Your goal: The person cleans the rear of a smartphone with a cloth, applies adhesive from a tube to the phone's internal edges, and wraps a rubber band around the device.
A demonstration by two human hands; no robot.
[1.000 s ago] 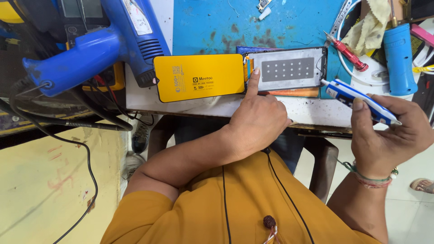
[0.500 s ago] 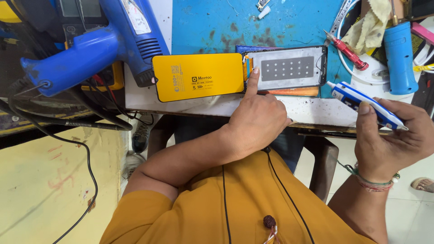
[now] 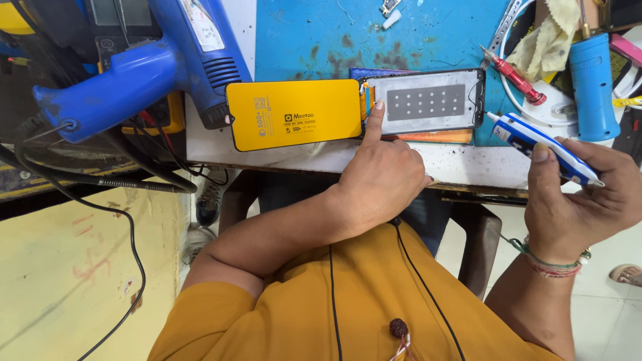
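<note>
Bare left hand [image 3: 384, 177] fingers: index tip pinning phone display panel [image 3: 424, 101], rest curled | right hand [image 3: 578, 200] fingers clamped on blue-white pen tool [image 3: 542, 147] | panel mid-surface [image 3: 461, 164] on blue mat [image 3: 401, 33], right of yellow sheet [image 3: 294, 115] | judged thin, light, fragile; hold by edges.

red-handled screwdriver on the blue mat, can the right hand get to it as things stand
Probably not freely: the right hand is wrapped around a white and blue pen-shaped tool. The red-handled screwdriver lies uncovered on the blue mat just beyond it.
</note>
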